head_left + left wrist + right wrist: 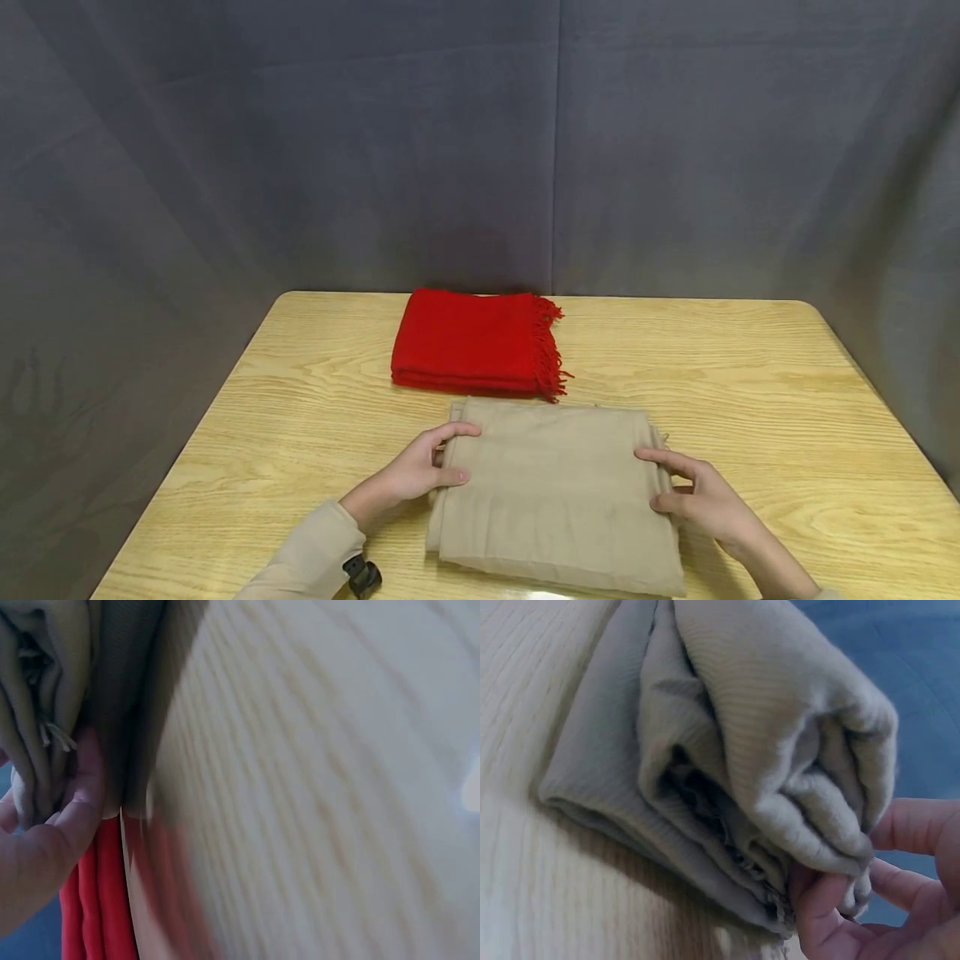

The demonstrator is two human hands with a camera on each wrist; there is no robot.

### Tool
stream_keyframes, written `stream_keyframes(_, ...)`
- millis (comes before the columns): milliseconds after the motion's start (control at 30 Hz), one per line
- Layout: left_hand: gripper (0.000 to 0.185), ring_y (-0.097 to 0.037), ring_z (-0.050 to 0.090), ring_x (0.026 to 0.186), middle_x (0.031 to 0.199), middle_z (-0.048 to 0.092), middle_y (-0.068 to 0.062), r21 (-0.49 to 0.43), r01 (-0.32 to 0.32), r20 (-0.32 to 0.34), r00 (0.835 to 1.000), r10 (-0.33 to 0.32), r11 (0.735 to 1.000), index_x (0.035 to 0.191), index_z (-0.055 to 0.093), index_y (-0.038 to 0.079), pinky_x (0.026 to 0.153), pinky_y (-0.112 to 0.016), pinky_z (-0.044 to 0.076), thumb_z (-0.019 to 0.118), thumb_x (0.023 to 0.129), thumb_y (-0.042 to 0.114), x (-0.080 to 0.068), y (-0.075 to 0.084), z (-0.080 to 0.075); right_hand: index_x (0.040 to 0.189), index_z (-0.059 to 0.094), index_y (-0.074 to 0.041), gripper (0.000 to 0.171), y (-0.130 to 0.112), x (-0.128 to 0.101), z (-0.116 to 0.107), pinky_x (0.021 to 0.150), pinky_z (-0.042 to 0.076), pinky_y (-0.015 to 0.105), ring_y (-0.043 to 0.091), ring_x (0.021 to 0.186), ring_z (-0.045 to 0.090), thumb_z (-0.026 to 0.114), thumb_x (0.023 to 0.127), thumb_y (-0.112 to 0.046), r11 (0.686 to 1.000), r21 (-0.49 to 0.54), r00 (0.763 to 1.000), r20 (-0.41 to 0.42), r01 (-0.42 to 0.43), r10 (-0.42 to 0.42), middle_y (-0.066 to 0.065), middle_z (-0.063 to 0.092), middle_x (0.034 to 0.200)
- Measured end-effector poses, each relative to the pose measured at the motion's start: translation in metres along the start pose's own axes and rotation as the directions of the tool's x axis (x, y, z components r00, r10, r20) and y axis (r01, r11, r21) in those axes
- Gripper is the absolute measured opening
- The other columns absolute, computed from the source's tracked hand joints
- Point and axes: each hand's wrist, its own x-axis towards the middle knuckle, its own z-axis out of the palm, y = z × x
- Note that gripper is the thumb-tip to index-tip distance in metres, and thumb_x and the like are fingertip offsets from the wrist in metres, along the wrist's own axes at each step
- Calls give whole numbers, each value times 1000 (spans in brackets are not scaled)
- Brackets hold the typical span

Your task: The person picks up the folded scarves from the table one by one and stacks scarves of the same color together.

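A beige fringed scarf [555, 492], folded into a thick rectangle, lies on the near part of the table. At its left edge my left hand [420, 467] grips the upper layers, thumb and index finger lying over the top. The left wrist view shows that hand [60, 825] round the folded layers, with short fringe threads by the thumb. My right hand [705, 500] holds the opposite edge. Seen from the right wrist, the hand [900, 900] pinches the upper folds of the scarf [780, 727], while lower layers rest on the wood.
Behind the beige scarf, a folded red scarf [468, 342] lies with its fringe to the right. The light wooden table [750, 367] has rounded far corners. Grey cloth [420, 150] hangs behind it and along both sides.
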Motion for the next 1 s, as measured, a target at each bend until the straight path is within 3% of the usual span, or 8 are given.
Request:
stream_keyframes(233, 53, -19, 59, 89, 135, 35, -19, 30, -20, 4, 1000, 20, 999, 130, 44, 2, 71, -30, 50, 62, 81, -7, -1, 3, -2, 134, 34, 9, 62, 4, -2, -1, 64, 52, 34, 32, 97, 53, 61, 79, 1, 1000, 8, 1000, 4, -7, 7, 39, 11, 139)
stream_keyframes(433, 53, -16, 57, 79, 140, 31, -18, 82, -36, 17, 999, 35, 996, 131, 44, 4, 66, -26, 48, 64, 82, -1, -5, 4, -6, 135, 31, 8, 62, 3, -4, -1, 61, 52, 33, 26, 87, 57, 61, 81, 1, 1000, 26, 1000, 22, -2, 1, 41, 9, 135)
stream_keyframes(633, 56, -17, 58, 76, 142, 25, -15, 28, 28, 71, 997, -30, 999, 132, 42, 11, 54, -24, 46, 66, 82, 4, -11, 6, -8, 135, 35, -3, 63, -1, -9, 1, 60, 48, 30, 28, 88, 48, 65, 80, -4, 996, -76, 998, -53, -50, 46, 29, 21, 129)
stream_keyframes(767, 60, -13, 56, 68, 132, 34, -15, 6, 46, 126, 991, -47, 999, 134, 40, 13, 49, -22, 42, 66, 82, 4, -11, 3, -6, 137, 33, -10, 66, -2, -12, 1, 59, 47, 31, 30, 90, 45, 67, 80, -10, 990, -123, 995, -74, -75, 66, 27, 23, 129)
stream_keyframes(900, 62, -15, 57, 75, 133, 34, -14, 7, 27, 147, 989, -27, 1000, 135, 38, 12, 58, -24, 47, 67, 81, 4, -9, 2, -4, 140, 25, -10, 70, 0, -14, -2, 55, 47, 29, 19, 75, 51, 65, 83, -13, 994, -89, 998, -18, -68, 67, 31, 24, 127)
stream_keyframes(1000, 63, -20, 51, 102, 143, 25, -9, 54, 8, 139, 990, -15, 998, 135, 39, 14, 77, -31, 46, 68, 80, 7, -8, 1, -4, 143, 18, -13, 74, 4, -16, -5, 56, 49, 30, 21, 82, 55, 64, 85, -15, 995, -57, 996, 23, -81, 82, 39, 23, 127)
